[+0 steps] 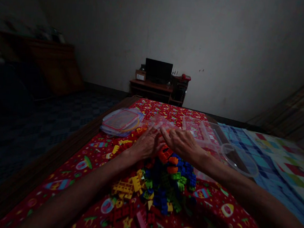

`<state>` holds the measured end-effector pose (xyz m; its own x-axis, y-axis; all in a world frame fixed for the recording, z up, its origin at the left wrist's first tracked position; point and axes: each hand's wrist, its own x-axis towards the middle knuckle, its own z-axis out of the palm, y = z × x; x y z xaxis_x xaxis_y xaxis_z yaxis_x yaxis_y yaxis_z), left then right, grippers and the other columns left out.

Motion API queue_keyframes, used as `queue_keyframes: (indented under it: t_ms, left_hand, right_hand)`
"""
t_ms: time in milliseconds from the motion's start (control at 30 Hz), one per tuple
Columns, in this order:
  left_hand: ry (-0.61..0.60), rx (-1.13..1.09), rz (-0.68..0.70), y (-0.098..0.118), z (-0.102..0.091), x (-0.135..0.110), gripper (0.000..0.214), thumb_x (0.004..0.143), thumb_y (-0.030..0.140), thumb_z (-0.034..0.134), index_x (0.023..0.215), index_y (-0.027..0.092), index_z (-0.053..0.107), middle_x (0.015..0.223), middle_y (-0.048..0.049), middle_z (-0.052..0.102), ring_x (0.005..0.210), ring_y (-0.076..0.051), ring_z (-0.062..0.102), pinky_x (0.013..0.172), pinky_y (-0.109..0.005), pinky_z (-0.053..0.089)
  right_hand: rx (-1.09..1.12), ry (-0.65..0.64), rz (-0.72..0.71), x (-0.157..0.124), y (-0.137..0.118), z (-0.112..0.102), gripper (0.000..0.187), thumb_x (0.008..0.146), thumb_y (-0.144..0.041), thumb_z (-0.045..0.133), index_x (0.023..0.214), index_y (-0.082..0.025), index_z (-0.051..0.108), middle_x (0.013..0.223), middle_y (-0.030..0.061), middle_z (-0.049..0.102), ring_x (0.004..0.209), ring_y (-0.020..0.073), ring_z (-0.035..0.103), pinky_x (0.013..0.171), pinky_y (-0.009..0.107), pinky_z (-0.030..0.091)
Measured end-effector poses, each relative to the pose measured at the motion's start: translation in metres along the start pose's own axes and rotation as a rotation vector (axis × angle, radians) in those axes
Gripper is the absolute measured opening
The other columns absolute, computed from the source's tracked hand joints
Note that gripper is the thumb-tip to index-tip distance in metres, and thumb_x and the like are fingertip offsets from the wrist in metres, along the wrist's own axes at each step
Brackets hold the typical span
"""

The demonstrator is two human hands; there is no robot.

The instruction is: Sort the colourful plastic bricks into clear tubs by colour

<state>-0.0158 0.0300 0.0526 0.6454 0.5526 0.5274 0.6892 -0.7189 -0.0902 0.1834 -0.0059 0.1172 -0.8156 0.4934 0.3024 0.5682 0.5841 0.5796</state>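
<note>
My left hand point(146, 144) and my right hand point(181, 143) meet over the far side of a heap of coloured plastic building bricks point(153, 184) on a red patterned cloth point(98, 159). The fingers of both hands are bent and pressed together around something small between them; in the dim light I cannot make out what it is. Orange and red bricks point(167, 156) lie right under the fingers. Blue, green and yellow bricks spread nearer to me.
A stack of clear container lids point(121, 121) lies at the far left of the cloth. Clear plastic boxes point(200, 130) and a round clear lid point(239, 161) sit at the right. A low desk with a dark monitor point(158, 71) stands against the wall.
</note>
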Motion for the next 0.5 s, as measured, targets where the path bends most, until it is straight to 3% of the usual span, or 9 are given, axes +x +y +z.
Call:
queue_keyframes:
  t_ms: [133, 300, 500]
  left_hand:
    - [-0.046, 0.052, -0.015, 0.004, 0.007, 0.007, 0.035, 0.093, 0.03, 0.043, 0.125, 0.023, 0.055, 0.131, -0.0099, 0.051, 0.132, -0.031, 0.032, 0.108, -0.052, 0.031]
    - [-0.141, -0.02, -0.024, 0.011, -0.004, -0.006, 0.037, 0.093, 0.027, 0.044, 0.129, 0.023, 0.05, 0.116, -0.0083, 0.057, 0.12, -0.029, 0.042, 0.098, -0.045, 0.042]
    - [-0.12, -0.126, 0.004, 0.017, -0.015, -0.022, 0.024, 0.093, 0.022, 0.044, 0.11, 0.021, 0.06, 0.112, -0.0069, 0.058, 0.125, -0.027, 0.038, 0.103, -0.046, 0.04]
  right_hand:
    - [0.012, -0.008, 0.037, -0.005, 0.009, 0.01, 0.074, 0.086, 0.001, 0.028, 0.152, -0.024, 0.005, 0.128, 0.0122, 0.053, 0.115, 0.0244, 0.049, 0.089, 0.039, 0.047]
    - [-0.034, -0.029, 0.064, -0.005, 0.017, 0.025, 0.076, 0.085, 0.002, 0.025, 0.151, -0.021, -0.004, 0.123, 0.0107, 0.056, 0.112, 0.022, 0.049, 0.088, 0.037, 0.047]
    - [-0.028, -0.124, 0.172, 0.011, 0.017, 0.011, 0.062, 0.089, 0.0, 0.025, 0.147, -0.022, 0.025, 0.112, 0.0125, 0.058, 0.098, 0.0213, 0.054, 0.076, 0.034, 0.048]
